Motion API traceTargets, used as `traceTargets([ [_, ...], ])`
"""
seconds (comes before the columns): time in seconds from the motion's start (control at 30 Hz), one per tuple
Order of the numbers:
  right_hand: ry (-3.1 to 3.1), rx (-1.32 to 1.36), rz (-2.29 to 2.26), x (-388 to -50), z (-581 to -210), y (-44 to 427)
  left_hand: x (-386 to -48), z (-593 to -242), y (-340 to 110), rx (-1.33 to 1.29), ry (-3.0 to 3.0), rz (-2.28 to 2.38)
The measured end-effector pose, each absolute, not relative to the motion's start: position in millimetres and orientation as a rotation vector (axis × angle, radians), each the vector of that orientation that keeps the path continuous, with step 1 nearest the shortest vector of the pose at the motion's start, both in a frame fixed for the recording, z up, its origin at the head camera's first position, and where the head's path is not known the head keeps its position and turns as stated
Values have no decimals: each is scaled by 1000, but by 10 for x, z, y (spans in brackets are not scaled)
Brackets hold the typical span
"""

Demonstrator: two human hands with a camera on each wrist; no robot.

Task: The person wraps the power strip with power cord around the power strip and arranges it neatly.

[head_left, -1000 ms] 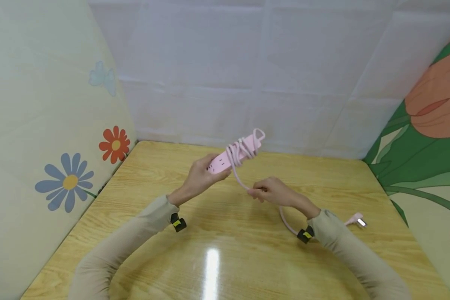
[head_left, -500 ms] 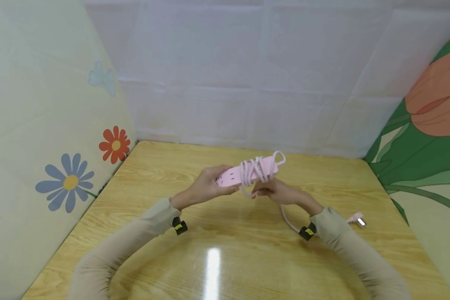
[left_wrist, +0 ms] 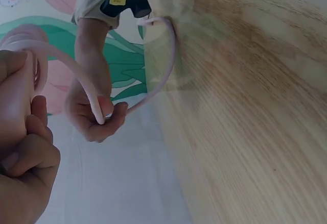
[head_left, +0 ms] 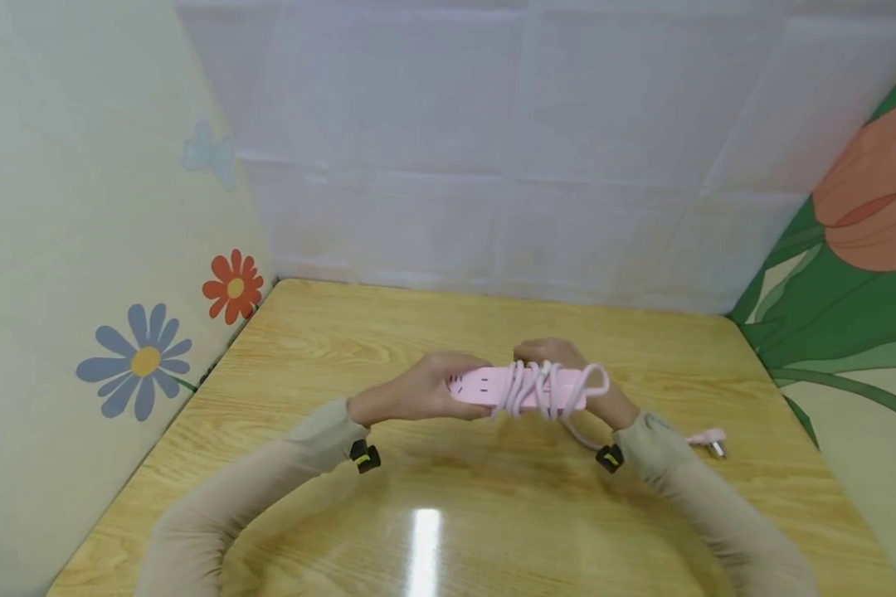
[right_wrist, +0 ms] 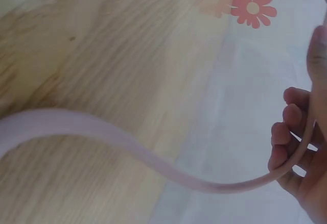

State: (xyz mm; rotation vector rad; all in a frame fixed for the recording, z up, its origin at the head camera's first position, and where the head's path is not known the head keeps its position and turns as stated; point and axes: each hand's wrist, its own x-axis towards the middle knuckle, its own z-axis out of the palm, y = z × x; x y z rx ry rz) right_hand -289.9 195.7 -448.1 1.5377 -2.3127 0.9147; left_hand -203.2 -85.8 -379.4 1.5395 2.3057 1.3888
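My left hand [head_left: 433,388] grips one end of a pink power strip [head_left: 472,386], held level above the table. Several turns of its pale pink cord [head_left: 521,390] wrap round the strip's right half, and a small loop stands out at the right end. Behind the strip, partly hidden by it, is my right hand [head_left: 552,352]. In the left wrist view the right hand [left_wrist: 94,114] pinches the cord between thumb and fingers. The right wrist view shows the cord [right_wrist: 219,187] running through its curled fingers [right_wrist: 278,155]. The plug [head_left: 708,439] lies at the right, beyond the right sleeve.
A wood-grain table [head_left: 343,531] spreads below both hands. A white cloth [head_left: 418,166] hangs behind it. Flower-printed panels stand along the left [head_left: 142,207] and right [head_left: 866,356] sides.
The strip has swung from tilted to level and moved right and down with my left hand. My right hand has passed from in front of the strip to behind it with the cord.
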Motion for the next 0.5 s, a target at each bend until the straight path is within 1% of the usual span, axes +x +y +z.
traceTargets([
  [0.03, -2271, 1444, 731, -2801, -4314, 1894, -2024, -3796, -851, 1537, 2307, 1365],
  [0.17, -2207, 1453, 588, -2674, -4062, 1809, -2019, -3824, -836, 1519, 2319, 1298],
  [0.27, -2130, 1497, 526, -2653, -3978, 1798, -2031, -3860, -842, 1475, 2331, 1278],
  [0.5, -2009, 1520, 544, -2727, -3964, 1835, -2052, -3907, -848, 1375, 2377, 1182],
])
